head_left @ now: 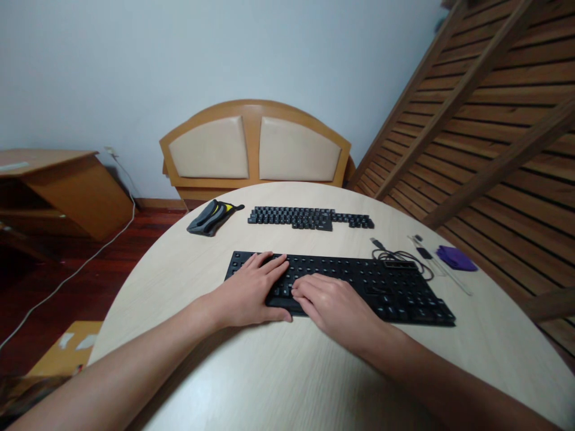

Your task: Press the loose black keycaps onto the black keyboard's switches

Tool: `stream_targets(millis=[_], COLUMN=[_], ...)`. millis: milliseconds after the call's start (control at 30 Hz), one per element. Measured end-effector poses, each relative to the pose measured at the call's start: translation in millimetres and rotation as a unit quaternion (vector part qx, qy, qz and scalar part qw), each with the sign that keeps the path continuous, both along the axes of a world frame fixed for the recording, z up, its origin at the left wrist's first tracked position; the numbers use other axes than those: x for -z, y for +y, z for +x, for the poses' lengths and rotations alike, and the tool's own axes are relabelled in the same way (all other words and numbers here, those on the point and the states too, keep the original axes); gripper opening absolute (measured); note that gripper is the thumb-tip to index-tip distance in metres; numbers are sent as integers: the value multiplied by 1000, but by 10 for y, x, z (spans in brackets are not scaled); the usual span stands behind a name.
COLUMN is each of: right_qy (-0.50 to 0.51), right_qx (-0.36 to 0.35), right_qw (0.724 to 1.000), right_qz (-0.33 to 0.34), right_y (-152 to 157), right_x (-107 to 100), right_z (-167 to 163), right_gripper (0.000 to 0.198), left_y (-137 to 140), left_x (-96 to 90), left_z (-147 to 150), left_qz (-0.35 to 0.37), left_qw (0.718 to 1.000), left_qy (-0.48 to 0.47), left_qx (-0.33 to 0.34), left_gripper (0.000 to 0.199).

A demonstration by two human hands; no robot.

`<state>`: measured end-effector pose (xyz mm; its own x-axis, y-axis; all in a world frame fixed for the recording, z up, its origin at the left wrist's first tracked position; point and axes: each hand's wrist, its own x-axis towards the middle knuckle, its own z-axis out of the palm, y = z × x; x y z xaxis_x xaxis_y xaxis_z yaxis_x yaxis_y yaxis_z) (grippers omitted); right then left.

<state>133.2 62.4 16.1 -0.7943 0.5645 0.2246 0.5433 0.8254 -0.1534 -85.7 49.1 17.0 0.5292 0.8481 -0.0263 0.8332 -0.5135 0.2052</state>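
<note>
A black keyboard [354, 293] lies across the table in front of me. My left hand [254, 290] rests flat over its left part, fingers spread and thumb along the front edge. Just to its right, my right hand [330, 302] is closed, its fingertips pressed together down on the keyboard's keys; whatever they pinch is hidden. Behind the keyboard, loose black keycaps [291, 216] stand in rows set close together, like a keyboard layout. The keyboard's cable [404, 254] is coiled at its back right, with the USB plug [377, 242] showing.
A grey and black pouch with yellow trim [213, 216] lies at the back left of the round table [251, 383]. On the right are a purple cloth [457, 258] and a thin white rod [453, 280]. A wooden headboard [254, 114] stands behind, and slatted wood [494, 120] rises at right.
</note>
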Motion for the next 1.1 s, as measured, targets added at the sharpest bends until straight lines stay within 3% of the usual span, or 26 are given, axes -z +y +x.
stream_targets(millis=[133, 300, 633, 767, 1100], right_qy=[53, 74, 3, -20, 39], right_qx=[41, 45, -24, -25, 40], right_qw=[994, 991, 999, 998, 994], right_qz=[-83, -105, 23, 46, -95], right_y=[25, 41, 0, -11, 53], right_x=[-50, -65, 11, 22, -81], right_z=[7, 8, -1, -2, 4], right_gripper=[12, 12, 16, 16, 12], left_y=[-4, -4, 0, 0, -1], left_x=[-9, -10, 1, -1, 1], left_z=[2, 2, -2, -7, -5], left_qz=[-2, -1, 0, -1, -5], left_qw=[1000, 1000, 1000, 1000, 1000], left_qy=[-2, -2, -14, -12, -8], left_qx=[-4, -4, 1, 1, 1], left_gripper=[102, 100, 100, 100, 101])
